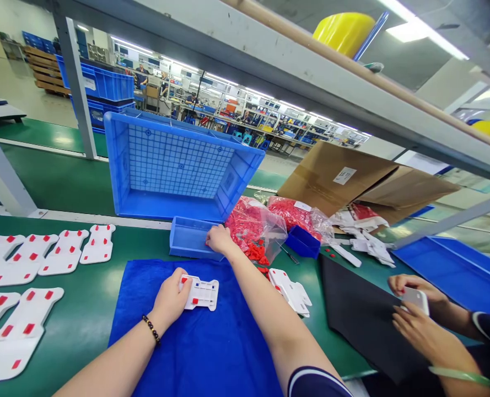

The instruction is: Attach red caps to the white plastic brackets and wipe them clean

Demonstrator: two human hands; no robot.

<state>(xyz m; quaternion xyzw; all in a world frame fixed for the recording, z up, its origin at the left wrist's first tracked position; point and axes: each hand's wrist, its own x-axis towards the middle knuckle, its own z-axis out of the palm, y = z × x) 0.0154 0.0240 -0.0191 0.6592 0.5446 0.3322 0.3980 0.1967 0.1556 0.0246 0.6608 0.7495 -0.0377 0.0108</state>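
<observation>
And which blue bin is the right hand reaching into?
The small pale tray, in front of the big tipped bin: it alone has the right hand inside.

Glossy white plastic panels (16, 341), soft matt blue cloth (195, 353), brown cardboard box (331, 176)

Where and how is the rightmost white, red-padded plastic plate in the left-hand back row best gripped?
Probably by both side edges at its narrowed neck, from above: the plate lies flat, its sides pinch inward there, and only its left neighbour sits close.
</observation>
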